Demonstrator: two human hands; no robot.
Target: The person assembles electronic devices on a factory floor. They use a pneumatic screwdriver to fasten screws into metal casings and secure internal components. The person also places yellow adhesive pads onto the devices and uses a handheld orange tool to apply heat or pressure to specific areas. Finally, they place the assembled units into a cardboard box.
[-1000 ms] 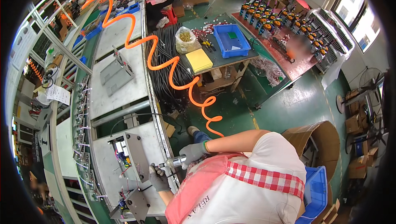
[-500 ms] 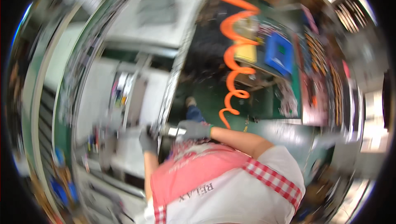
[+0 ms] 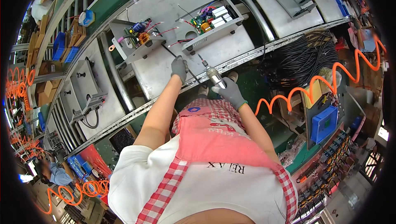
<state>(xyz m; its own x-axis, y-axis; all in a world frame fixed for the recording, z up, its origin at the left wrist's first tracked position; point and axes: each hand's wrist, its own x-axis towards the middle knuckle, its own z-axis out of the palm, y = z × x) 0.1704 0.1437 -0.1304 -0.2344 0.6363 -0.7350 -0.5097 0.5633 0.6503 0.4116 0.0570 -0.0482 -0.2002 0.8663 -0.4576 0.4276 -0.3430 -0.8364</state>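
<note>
Driver (image 3: 215, 77) is gripped in the gloved right hand (image 3: 232, 93) just above the middle of the frame, its bit pointed toward the upper left. The gloved left hand (image 3: 179, 68) is held with fingers curled by a black cord (image 3: 168, 50); whether the cord is gripped cannot be told. Two open units, left (image 3: 145, 51) and right (image 3: 215, 37), are set on the table (image 3: 156, 72) at upper center, wires and parts exposed. An orange hose (image 3: 290, 107) is seen at right.
</note>
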